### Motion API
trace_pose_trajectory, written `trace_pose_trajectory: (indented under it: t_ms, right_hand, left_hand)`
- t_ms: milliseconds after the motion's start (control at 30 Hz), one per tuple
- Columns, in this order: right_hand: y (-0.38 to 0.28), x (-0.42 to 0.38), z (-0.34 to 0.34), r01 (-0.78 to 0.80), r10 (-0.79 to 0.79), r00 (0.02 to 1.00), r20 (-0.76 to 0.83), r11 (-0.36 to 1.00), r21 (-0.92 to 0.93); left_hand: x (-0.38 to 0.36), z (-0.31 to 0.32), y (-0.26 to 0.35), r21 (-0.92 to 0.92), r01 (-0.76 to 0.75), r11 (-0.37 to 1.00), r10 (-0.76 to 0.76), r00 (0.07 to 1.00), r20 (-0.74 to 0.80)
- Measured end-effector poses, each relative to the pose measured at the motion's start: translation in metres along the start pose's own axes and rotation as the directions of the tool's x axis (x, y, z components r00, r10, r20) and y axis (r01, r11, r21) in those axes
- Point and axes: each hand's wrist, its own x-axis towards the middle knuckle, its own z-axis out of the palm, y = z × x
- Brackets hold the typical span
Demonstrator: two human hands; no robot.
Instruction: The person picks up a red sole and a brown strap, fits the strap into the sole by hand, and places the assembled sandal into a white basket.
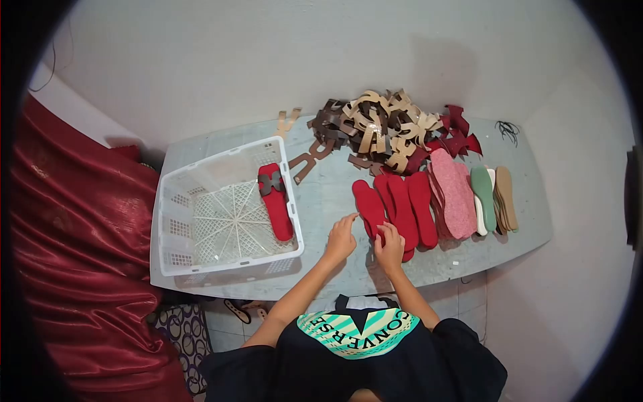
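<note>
A red shoe sole [369, 204] lies at the left end of a row of red soles on the table, its toe pointing away from me. My left hand [341, 237] is at its left edge, fingers bent and fingertips pinched against the rim. On the opposite side, my right hand [390, 246] has its fingers curled at the sole's lower right edge, close to the neighbouring red soles [402, 213]. Part of the sole's heel is hidden behind my right hand.
A white plastic basket [231, 269] at left holds a red sole with a dark strap [274, 201]. Brown, beige and maroon straps [382, 127] are heaped at the back. Pink soles [452, 194], green soles [483, 194] and tan soles [506, 197] stand right; black cords [508, 132] lie beyond.
</note>
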Motion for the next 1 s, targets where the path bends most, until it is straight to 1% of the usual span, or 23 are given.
trace_pose_trajectory:
  t_ms: [67,100,167,200,267,300,367,400,467,500,567,600,667,700,733,767,800,833,867,900,967,1000]
  right_hand:
    - [-0.001,-0.009,0.005,-0.002,0.002,1.0,0.004,1.0,-0.017]
    - [0.026,-0.013,-0.02,0.001,-0.001,1.0,0.013,0.999,-0.042]
    - [0.034,-0.018,-0.022,0.023,-0.021,0.999,0.048,0.999,-0.036]
    - [0.037,-0.023,-0.021,0.016,-0.014,0.999,0.049,0.999,-0.032]
    - [0.045,-0.029,-0.023,-0.017,0.01,0.998,0.068,0.996,0.093]
    - [0.048,-0.032,-0.025,-0.021,0.015,0.997,0.069,0.995,0.093]
    - [0.052,-0.037,-0.029,0.011,-0.025,0.99,0.136,0.994,0.104]
    - [0.053,-0.038,-0.031,0.009,-0.023,0.99,0.136,0.995,0.104]
    - [0.053,-0.04,-0.032,-0.001,-0.023,0.979,0.204,0.993,0.116]
    - [0.054,-0.041,-0.032,-0.001,-0.023,0.979,0.204,0.993,0.117]
    - [0.055,-0.043,-0.032,0.062,-0.085,0.973,0.215,0.992,0.109]
    - [0.053,-0.044,-0.033,0.062,-0.086,0.97,0.228,0.992,0.109]
    - [0.054,-0.046,-0.034,0.052,-0.072,0.967,0.246,0.995,0.088]
    - [0.054,-0.047,-0.034,0.043,-0.06,0.962,0.267,0.997,0.069]
    - [0.054,-0.047,-0.035,0.044,-0.061,0.962,0.266,0.996,0.071]
    - [0.054,-0.048,-0.035,0.013,-0.034,0.958,0.284,0.997,0.078]
    - [0.054,-0.049,-0.035,-0.019,-0.007,0.953,0.301,0.996,0.083]
    - [0.055,-0.05,-0.034,-0.019,-0.008,0.954,0.3,0.996,0.085]
    - [0.057,-0.05,-0.032,-0.021,-0.025,0.961,0.276,0.987,0.162]
    - [0.057,-0.051,-0.032,-0.022,-0.039,0.967,0.251,0.971,0.236]
    - [0.06,-0.052,-0.031,-0.03,-0.038,0.968,0.246,0.963,0.268]
    - [0.061,-0.053,-0.03,-0.035,-0.041,0.969,0.244,0.954,0.299]
  left_hand:
    - [-0.012,0.005,-0.008,-0.06,0.054,0.997,-0.049,0.995,0.083]
    - [-0.015,0.038,0.009,-0.086,0.058,0.995,-0.051,0.995,0.083]
    - [-0.022,0.05,0.003,-0.227,0.15,0.962,-0.098,0.969,0.227]
    - [-0.026,0.058,0.0,-0.223,0.153,0.963,-0.1,0.967,0.234]
    - [-0.03,0.075,-0.006,-0.459,0.162,0.873,-0.041,0.964,0.261]
    - [-0.032,0.08,-0.006,-0.459,0.165,0.873,-0.043,0.963,0.265]
    - [-0.035,0.089,-0.008,-0.478,0.207,0.854,-0.063,0.952,0.301]
    - [-0.036,0.094,-0.009,-0.478,0.208,0.853,-0.063,0.951,0.303]
    - [-0.037,0.102,-0.012,-0.518,0.228,0.824,-0.096,0.958,0.269]
    - [-0.037,0.102,-0.009,-0.518,0.228,0.824,-0.096,0.958,0.269]
    - [-0.036,0.1,-0.002,-0.592,0.259,0.763,-0.1,0.952,0.288]
    - [-0.037,0.102,-0.003,-0.591,0.26,0.764,-0.099,0.952,0.29]
    - [-0.036,0.104,-0.006,-0.637,0.31,0.706,-0.123,0.939,0.32]
    - [-0.037,0.108,-0.009,-0.635,0.31,0.708,-0.124,0.939,0.32]
    - [-0.037,0.112,-0.011,-0.685,0.368,0.629,-0.195,0.927,0.319]
    - [-0.038,0.116,-0.013,-0.73,0.419,0.54,-0.266,0.908,0.324]
    - [-0.037,0.115,-0.01,-0.728,0.419,0.542,-0.266,0.908,0.324]
    - [-0.036,0.113,-0.006,-0.74,0.514,0.434,-0.356,0.852,0.383]
    - [-0.035,0.111,-0.002,-0.74,0.595,0.313,-0.433,0.783,0.447]
    - [-0.035,0.111,0.002,-0.738,0.596,0.315,-0.432,0.783,0.448]
    - [-0.035,0.11,0.011,-0.753,0.582,0.307,-0.49,0.775,0.399]
    - [-0.036,0.113,0.01,-0.752,0.583,0.307,-0.489,0.775,0.4]
